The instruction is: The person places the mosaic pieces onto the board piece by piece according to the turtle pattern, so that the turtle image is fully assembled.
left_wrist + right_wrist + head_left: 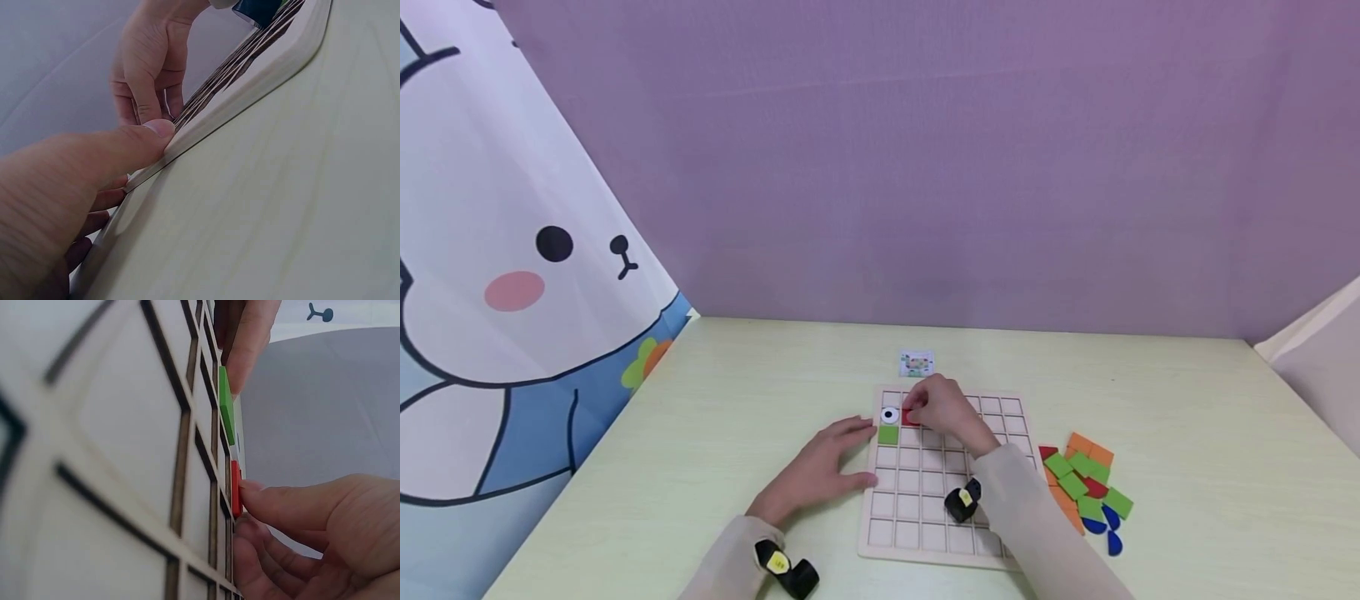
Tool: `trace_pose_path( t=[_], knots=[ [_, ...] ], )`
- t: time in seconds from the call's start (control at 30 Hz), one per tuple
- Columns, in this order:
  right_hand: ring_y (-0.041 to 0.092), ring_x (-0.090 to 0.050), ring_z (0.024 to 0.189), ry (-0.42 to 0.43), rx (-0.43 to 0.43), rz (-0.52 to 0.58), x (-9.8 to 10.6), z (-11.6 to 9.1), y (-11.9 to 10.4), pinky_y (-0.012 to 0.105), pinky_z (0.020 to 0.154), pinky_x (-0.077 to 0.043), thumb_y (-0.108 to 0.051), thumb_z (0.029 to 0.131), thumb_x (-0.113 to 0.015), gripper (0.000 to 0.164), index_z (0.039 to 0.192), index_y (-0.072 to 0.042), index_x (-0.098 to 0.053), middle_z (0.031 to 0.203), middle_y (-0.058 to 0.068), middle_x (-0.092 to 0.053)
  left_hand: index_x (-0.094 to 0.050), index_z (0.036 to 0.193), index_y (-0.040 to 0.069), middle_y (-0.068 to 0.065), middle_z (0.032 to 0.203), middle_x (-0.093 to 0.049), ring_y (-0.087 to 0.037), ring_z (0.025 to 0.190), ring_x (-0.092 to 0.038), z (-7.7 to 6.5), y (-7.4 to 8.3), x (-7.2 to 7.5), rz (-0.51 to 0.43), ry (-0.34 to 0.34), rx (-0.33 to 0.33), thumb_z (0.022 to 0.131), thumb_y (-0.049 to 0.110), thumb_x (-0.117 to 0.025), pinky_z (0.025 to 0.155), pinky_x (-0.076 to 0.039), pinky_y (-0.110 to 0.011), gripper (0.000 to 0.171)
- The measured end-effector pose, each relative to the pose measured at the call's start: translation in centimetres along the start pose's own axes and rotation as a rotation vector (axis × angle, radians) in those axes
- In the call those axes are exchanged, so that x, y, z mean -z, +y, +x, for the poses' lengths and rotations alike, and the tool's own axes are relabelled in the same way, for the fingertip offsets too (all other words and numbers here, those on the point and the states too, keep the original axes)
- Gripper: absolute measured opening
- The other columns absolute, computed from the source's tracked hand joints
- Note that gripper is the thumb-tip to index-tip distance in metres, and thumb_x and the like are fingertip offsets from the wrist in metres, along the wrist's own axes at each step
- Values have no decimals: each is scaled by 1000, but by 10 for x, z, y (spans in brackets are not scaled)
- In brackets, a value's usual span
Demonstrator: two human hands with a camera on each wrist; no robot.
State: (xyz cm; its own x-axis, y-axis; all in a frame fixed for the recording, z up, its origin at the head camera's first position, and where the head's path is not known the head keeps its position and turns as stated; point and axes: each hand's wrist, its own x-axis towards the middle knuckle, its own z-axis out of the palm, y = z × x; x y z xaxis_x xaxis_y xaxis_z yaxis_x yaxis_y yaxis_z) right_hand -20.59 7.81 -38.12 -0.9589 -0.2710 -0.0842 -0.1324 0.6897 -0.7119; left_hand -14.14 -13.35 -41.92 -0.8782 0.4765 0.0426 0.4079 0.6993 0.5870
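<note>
A wooden grid board (920, 534) lies on the table, its cells divided by thin raised strips. Near its far left corner, my right hand (946, 410) pinches a red square tile (235, 489) with thumb and fingertips at a cell. Left of that tile sits a round white eye piece (889, 414) with a black centre. A green square tile (888, 435) occupies the cell just nearer to me. My left hand (822, 468) touches the board's left edge, thumb and fingers spread along it; some of its fingertips are hidden in the left wrist view.
Right of the board, loose tiles lie in a pile: green tiles (1072, 485), orange tiles (1102, 454), red ones and blue rounded pieces (1115, 543). A small printed card (917, 363) lies beyond the board's far edge. A purple backdrop (962, 167) rises behind the table.
</note>
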Motion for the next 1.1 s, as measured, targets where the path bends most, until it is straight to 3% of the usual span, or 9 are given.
trace_pose_path(
  t=[0.37, 0.67, 1.1],
  knots=[
    [14, -52, 65, -34, 11, 41, 1, -2, 3, 21, 57, -43, 4, 77, -71, 12, 86, -3, -73, 73, 4, -64, -45, 142, 11, -5, 150, -40, -29, 141, -32, 0, -1, -2, 1, 6, 6, 83, 44, -69, 114, -28, -53, 72],
    [14, -54, 70, -54, 9, -10, 6, -6, 1, 23, 62, -45, 3, 79, -71, 13, 90, -4, -73, 78, 4, -66, -46, 141, 11, -5, 151, -39, -30, 141, -32, 0, -1, -2, -7, 8, 13, 83, 44, -69, 113, -28, -54, 71],
    [16, -54, 74, -61, 37, -69, 42, -21, 10, 26, 67, -49, 2, 82, -66, 16, 97, 0, -71, 84, 5, -65, -45, 142, 11, -6, 151, -39, -30, 142, -30, 5, 5, -1, -17, 14, 51, 83, 41, -70, 114, -28, -53, 71]
  ],
)
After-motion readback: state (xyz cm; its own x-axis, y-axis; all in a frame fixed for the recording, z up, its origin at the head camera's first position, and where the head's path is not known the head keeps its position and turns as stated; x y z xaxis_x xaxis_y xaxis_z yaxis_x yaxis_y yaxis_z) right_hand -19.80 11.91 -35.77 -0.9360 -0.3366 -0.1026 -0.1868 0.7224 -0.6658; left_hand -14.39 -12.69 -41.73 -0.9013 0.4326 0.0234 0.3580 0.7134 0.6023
